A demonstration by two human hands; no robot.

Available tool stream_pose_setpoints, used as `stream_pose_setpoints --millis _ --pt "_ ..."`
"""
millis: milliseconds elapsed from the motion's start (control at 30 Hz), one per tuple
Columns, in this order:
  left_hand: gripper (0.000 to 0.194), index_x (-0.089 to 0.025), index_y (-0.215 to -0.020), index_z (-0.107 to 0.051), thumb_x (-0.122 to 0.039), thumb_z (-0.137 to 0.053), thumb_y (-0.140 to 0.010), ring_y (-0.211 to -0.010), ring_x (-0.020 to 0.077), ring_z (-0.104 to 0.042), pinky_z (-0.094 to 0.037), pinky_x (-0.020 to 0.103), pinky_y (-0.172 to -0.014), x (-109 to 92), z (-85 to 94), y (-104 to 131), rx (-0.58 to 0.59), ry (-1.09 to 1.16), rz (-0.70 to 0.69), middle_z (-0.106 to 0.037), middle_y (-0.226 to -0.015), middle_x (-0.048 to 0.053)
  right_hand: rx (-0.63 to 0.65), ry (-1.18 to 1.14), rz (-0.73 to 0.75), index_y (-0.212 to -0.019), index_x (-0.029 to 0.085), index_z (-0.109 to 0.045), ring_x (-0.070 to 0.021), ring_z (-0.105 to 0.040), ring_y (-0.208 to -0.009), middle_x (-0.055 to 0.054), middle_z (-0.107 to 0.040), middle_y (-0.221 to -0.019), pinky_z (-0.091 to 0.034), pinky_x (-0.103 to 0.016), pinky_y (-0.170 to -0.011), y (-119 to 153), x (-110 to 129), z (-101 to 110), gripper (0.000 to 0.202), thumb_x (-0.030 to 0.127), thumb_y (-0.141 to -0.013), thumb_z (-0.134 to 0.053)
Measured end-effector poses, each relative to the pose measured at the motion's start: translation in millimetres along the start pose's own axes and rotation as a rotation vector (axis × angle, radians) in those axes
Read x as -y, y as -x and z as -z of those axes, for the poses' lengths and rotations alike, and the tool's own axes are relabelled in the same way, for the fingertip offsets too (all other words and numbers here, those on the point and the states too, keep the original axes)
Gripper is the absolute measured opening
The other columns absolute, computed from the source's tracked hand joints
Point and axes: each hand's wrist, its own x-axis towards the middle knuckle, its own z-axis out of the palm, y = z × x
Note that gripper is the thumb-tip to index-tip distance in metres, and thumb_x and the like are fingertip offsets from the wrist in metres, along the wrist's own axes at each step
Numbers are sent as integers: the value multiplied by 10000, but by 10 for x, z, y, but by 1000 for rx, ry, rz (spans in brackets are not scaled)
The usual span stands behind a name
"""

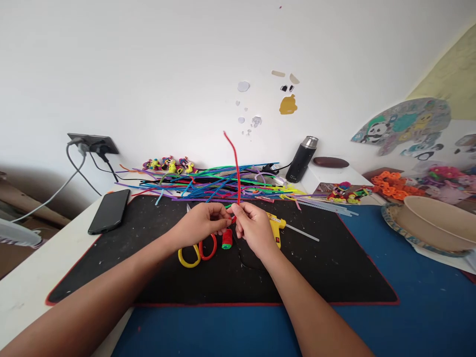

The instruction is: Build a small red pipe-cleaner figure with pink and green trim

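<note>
A red pipe cleaner (237, 166) is pinched upright over the black mat (312, 270) between the fingertips of the right hand (256, 225). By the left hand (204, 223), its near end is met with curled fingers; their grasp cannot be told.

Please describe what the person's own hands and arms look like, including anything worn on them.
The left hand and right hand are both bare, without gloves. The left forearm and right forearm are bare too, with no sleeves in view. No watch or bracelet shows on either wrist. No ring can be seen, though some fingers are partly hidden.
</note>
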Motion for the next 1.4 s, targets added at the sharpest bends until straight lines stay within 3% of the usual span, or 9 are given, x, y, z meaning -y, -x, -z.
stream_pose_setpoints --millis 133,267,433,633,733,867,1000,1133,1400 --pt "398 -165 -933 -676 -548 -751 -860 -659 160 -644 -526 290 -648 -49 97 -27 4 144 -12 -694 -786 23 10 -36 -13 -810 195 -677 -99 -477 -392 69 -471 -471 -338 -227 -422 5 1 6 404 568 -957 -628" --pt "472 -163 -1072 -699 -553 -799 -826 -579 116 -551 -378 219 -510 -19 159 -66 -51 340 1 -634 -715 -7 136 -93 -102 -777 190 -669 -91 -453 -371 84 -422 -441 -316 -218 -404 27 -5 -17 437 594 -943 -636" --pt "378 -153 -864 -690 -509 -808 -823 -546 107 -536 -317 216 -498 41 113 -76 12 483 38 -611 -636 -2 292 -97 -212 -769 171 -681 -81 -444 -376 73 -464 -453 -320 -213 -409 75 -13 -68 459 604 -922 -661" --pt "369 -161 -759 -657 -497 -795 -827 -576 116 -552 -386 218 -540 -17 114 -48 34 315 84 -589 -616 -11 336 -64 -197 -804 180 -651 -77 -470 -394 64 -536 -513 -315 -200 -405 107 -17 -92 392 550 -931 -677" --pt "404 -156 -854 -681 -551 -765 -847 -583 114 -547 -399 227 -543 -12 111 -56 -16 372 77 -598 -673 -4 288 -71 -187 -781 189 -637 -88 -483 -392 61 -546 -504 -319 -202 -392 93 -18 -92 416 581 -914 -671" --pt "511 -171 -1033 -635 -639 -738 -858 -619 124 -592 -420 235 -556 -9 125 -58 -57 468 38 -650 -784 10 117 -141 -154 -825 185 -677 -100 -500 -401 60 -539 -508 -324 -205 -385 43 -11 -59 411 592 -884 -687" --pt "549 -186 -1057 -599 -670 -742 -841 -667 150 -652 -424 242 -564 -75 126 -18 79 376 59 -707 -853 29 -83 -215 -117 -844 173 -707 -90 -469 -403 66 -498 -509 -304 -204 -386 -2 23 -11 411 584 -855 -719" --pt "453 -170 -896 -637 -613 -729 -875 -659 136 -637 -439 248 -596 -138 66 11 132 207 64 -719 -822 31 -142 -231 -94 -827 175 -698 -94 -451 -399 68 -483 -495 -296 -210 -382 -11 55 -3 426 598 -820 -744" --pt "449 -172 -859 -628 -605 -741 -850 -599 119 -588 -411 229 -551 -106 38 -23 -90 241 49 -666 -731 1 -161 -214 -68 -745 205 -607 -95 -436 -394 73 -473 -490 -289 -216 -382 2 37 -20 410 580 -840 -742"
